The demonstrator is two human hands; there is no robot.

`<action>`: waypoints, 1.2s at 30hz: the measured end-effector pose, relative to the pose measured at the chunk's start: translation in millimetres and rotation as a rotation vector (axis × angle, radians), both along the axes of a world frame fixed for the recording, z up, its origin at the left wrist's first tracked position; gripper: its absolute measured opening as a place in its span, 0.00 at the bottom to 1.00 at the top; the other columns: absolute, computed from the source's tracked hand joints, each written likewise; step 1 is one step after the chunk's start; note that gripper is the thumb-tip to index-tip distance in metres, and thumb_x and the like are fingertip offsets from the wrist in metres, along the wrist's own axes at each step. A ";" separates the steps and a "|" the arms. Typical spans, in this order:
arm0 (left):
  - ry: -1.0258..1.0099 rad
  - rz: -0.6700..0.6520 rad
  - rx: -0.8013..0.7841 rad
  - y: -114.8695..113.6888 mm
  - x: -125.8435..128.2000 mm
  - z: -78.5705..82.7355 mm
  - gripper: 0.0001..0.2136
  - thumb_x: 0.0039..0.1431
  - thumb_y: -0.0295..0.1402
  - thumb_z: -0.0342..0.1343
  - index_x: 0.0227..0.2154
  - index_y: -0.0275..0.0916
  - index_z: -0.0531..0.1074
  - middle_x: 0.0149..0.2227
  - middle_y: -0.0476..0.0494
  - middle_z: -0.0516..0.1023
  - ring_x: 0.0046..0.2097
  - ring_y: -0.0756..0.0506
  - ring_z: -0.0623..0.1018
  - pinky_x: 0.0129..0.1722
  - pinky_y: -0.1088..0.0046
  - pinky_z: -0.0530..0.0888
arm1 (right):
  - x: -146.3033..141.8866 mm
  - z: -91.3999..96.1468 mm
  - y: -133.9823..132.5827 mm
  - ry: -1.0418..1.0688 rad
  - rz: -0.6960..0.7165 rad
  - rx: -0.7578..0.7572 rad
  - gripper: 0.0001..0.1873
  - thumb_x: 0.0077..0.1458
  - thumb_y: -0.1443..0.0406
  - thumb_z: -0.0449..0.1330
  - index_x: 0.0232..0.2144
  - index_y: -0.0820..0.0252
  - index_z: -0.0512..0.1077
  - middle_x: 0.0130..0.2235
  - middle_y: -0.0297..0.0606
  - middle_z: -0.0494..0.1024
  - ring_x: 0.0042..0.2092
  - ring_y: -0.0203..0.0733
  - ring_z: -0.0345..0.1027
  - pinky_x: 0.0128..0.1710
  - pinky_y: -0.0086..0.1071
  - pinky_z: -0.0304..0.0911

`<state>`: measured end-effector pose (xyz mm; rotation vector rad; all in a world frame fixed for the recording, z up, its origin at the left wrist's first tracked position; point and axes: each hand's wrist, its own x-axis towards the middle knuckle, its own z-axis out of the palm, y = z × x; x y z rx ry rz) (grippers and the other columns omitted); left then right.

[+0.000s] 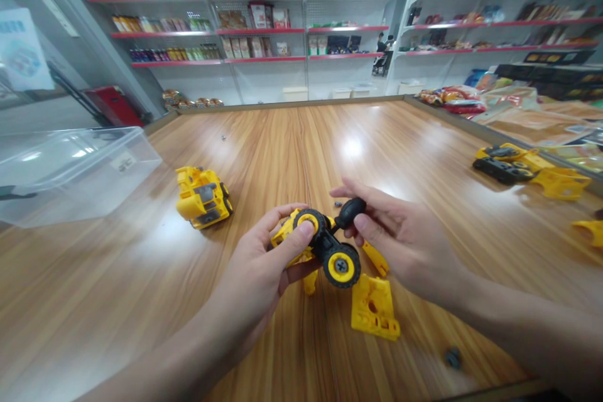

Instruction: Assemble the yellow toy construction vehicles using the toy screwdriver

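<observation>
My left hand (pixel 259 264) grips a yellow toy vehicle chassis (pixel 294 239) with black wheels and yellow hubs. A black wheel (pixel 342 265) faces up toward me, with a screw head at its centre. My right hand (pixel 396 232) pinches a black-handled screwdriver (pixel 351 212) between fingers and thumb, its handle close above the chassis. The screwdriver's tip is hidden behind the upper wheel. Below my hands lie a yellow plastic body piece (pixel 374 308) and a narrow yellow strip (pixel 374 257). A small dark screw (pixel 338 203) rests just beyond the wheels.
A wooden table (pixel 94 282) bears a yellow toy truck (pixel 202 198) at left and a partly built toy (pixel 506 163) with yellow parts at right. A clear plastic box (pixel 70 176) sits at the left edge. Stocked red-edged shelves (pixel 254 59) stand behind.
</observation>
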<state>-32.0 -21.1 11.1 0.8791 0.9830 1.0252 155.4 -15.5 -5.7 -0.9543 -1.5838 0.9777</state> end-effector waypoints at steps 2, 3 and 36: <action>0.008 0.002 -0.001 -0.2 0.3 -0.2 0.15 0.55 0.35 0.63 0.44 0.38 0.70 0.46 0.39 0.77 0.44 0.42 0.78 0.38 0.68 0.78 | -0.3 0.2 2.9 0.015 0.000 -0.037 0.24 0.62 0.66 0.57 0.60 0.58 0.64 0.45 0.41 0.77 0.34 0.33 0.72 0.34 0.30 0.73; 0.008 0.002 -0.005 -0.2 0.5 -0.5 0.15 0.55 0.35 0.63 0.44 0.38 0.70 0.46 0.39 0.77 0.44 0.42 0.79 0.37 0.67 0.78 | -0.4 0.2 4.3 0.007 -0.015 -0.052 0.22 0.61 0.65 0.58 0.58 0.59 0.67 0.40 0.38 0.78 0.32 0.33 0.70 0.31 0.29 0.72; 0.037 -0.017 -0.112 -1.4 2.1 -0.8 0.11 0.61 0.37 0.57 0.45 0.40 0.69 0.46 0.40 0.78 0.42 0.44 0.79 0.36 0.68 0.80 | 0.4 2.1 8.0 0.112 -0.031 -0.225 0.21 0.59 0.60 0.61 0.54 0.57 0.71 0.38 0.37 0.78 0.29 0.32 0.69 0.29 0.28 0.67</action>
